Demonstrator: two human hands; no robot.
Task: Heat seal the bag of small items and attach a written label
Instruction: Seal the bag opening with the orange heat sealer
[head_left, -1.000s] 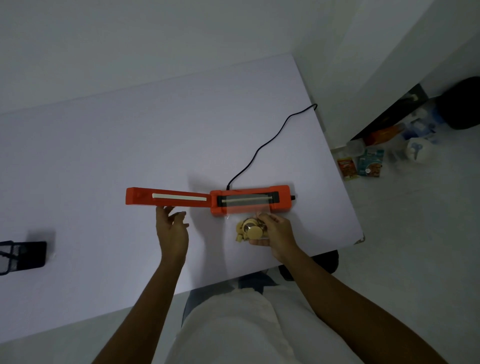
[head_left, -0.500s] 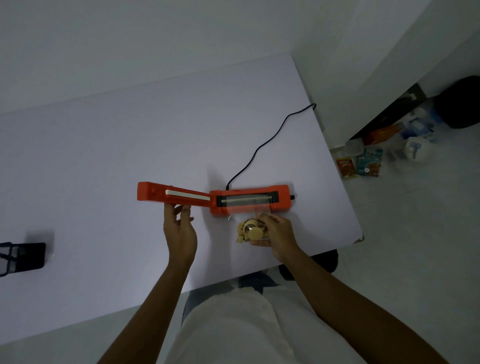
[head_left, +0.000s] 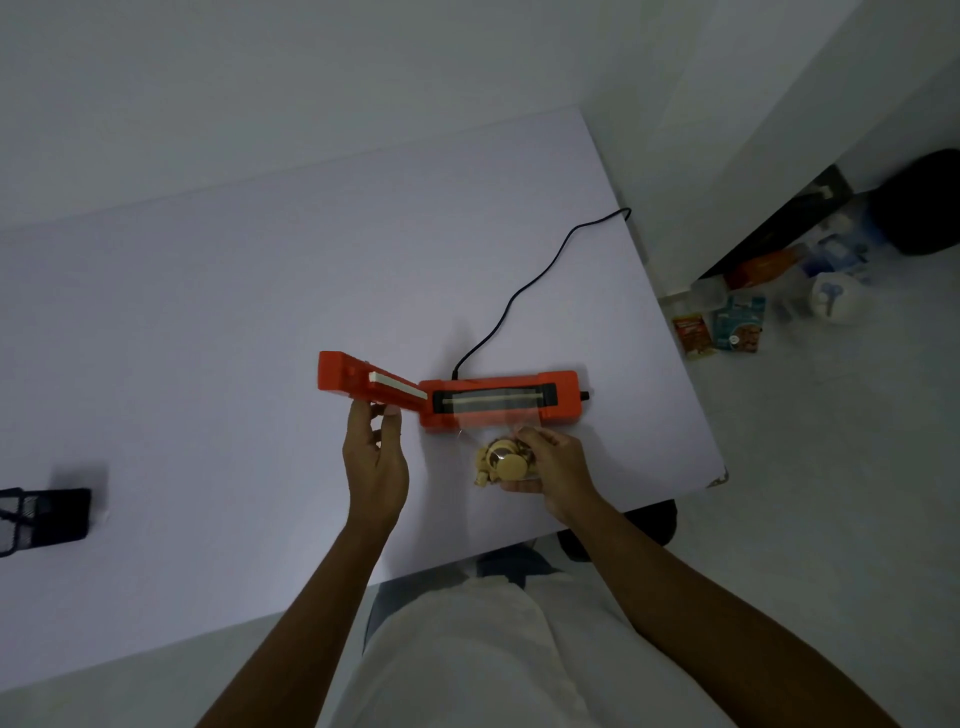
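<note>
An orange heat sealer (head_left: 563, 402) lies on the white table (head_left: 208, 338), its hinged lid (head_left: 337, 376) swung up to the left. My left hand (head_left: 374, 457) touches the lid's near underside with its fingertips and lifts it. A clear bag of small tan items (head_left: 501, 460) lies just in front of the sealer's base. The bag's open edge lies across the sealing strip (head_left: 493, 401). My right hand (head_left: 556, 470) pinches the bag at its top right and cups it from the right.
The sealer's black cord (head_left: 524, 291) runs back to the table's far right edge. A black mesh holder (head_left: 44, 519) sits at the left edge. Packets and bottles (head_left: 727, 322) lie on the floor to the right.
My left hand has swung the sealer's lid up and to the right, from lying flat to tilted. My right hand and the bag have stayed in place.
</note>
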